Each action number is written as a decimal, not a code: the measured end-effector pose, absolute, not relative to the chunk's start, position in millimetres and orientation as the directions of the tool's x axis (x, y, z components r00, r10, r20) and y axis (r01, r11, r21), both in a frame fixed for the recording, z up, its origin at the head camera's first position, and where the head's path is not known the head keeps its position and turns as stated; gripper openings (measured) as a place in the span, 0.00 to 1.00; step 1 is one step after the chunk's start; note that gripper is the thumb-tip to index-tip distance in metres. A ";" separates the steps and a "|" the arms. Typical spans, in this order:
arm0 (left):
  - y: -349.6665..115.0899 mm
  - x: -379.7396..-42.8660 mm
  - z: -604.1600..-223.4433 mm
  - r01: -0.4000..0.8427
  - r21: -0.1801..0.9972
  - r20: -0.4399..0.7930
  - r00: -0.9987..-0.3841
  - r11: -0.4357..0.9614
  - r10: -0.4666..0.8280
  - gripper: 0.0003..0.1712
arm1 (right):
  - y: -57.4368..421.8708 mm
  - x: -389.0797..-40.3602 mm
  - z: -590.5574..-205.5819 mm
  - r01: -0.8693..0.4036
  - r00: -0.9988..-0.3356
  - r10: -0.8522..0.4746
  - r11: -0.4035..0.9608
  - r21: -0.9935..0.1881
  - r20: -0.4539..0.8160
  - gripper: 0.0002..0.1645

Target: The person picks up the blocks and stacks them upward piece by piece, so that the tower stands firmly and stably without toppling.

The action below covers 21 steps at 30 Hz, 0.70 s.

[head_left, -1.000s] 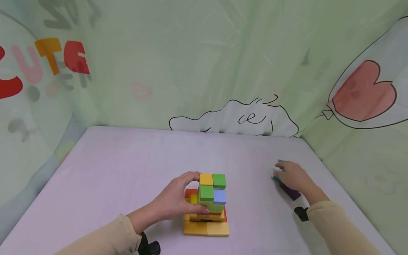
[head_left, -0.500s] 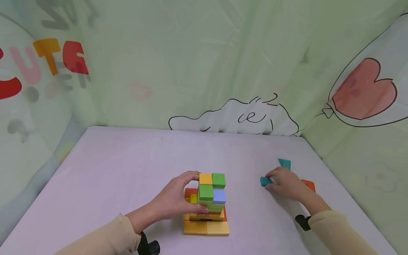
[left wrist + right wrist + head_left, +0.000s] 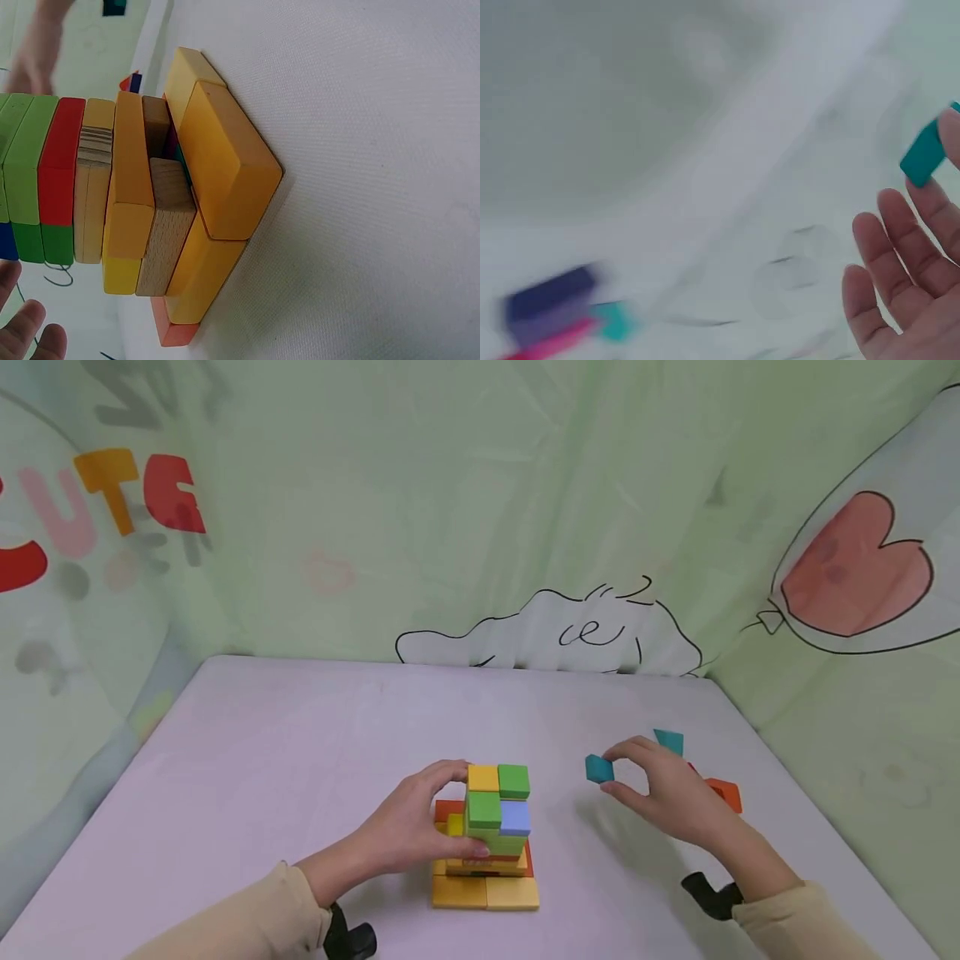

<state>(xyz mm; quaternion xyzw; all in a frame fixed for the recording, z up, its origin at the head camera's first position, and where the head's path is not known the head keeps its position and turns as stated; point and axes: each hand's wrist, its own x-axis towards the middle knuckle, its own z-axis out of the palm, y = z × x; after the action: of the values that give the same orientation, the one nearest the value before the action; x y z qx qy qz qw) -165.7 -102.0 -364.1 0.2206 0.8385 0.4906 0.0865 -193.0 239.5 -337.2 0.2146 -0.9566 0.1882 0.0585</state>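
A tower of coloured wooden blocks [image 3: 512, 818] stands on a base of yellow-orange blocks [image 3: 512, 893] in the middle of the table front. My left hand [image 3: 405, 822] grips the tower's upper part from the left, thumb across a light green block and fingers behind. In the left wrist view, layers of green, red and yellow blocks [image 3: 131, 176] show, with some fingertips beside them. My right hand [image 3: 667, 789] pinches a small teal block [image 3: 598, 769] between thumb and fingers, raised above the table right of the tower. The right wrist view shows this teal block [image 3: 924, 156] with the other fingers spread.
Loose blocks lie at the right behind my right hand: a teal piece [image 3: 670, 742] and an orange one [image 3: 724, 794]. A dark purple block [image 3: 551, 300] appears blurred in the right wrist view. Printed cloth walls [image 3: 480, 510] rise behind the table [image 3: 315, 718].
My right hand has picked the teal block out of the loose pieces, lifted it and carried it left towards the tower. The left hand has stayed on the tower.
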 end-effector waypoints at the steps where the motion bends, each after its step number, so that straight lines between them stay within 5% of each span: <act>1: -102.2 -165.8 -363.9 0.283 0.862 0.070 -0.889 0.422 0.452 0.38 | 228.5 -185.3 -327.5 -0.464 -0.884 -0.407 0.823 -0.328 0.229 0.20; 14: -103.8 -166.5 -363.3 0.298 0.870 0.085 -0.876 0.393 0.475 0.36 | 156.2 -131.1 -298.5 -0.710 -0.637 -0.641 0.704 -0.001 0.428 0.24; 21: -104.1 -166.6 -364.1 0.296 0.870 0.082 -0.876 0.395 0.475 0.36 | 145.5 -130.7 -298.2 -0.701 -0.647 -0.643 0.714 0.013 0.410 0.29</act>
<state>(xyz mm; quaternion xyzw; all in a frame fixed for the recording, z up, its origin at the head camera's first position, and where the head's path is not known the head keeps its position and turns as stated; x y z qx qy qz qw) -166.6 -104.1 -364.1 0.2322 0.8302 0.4988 0.0899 -130.7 145.5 -298.2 0.3713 -0.9046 0.0734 0.1962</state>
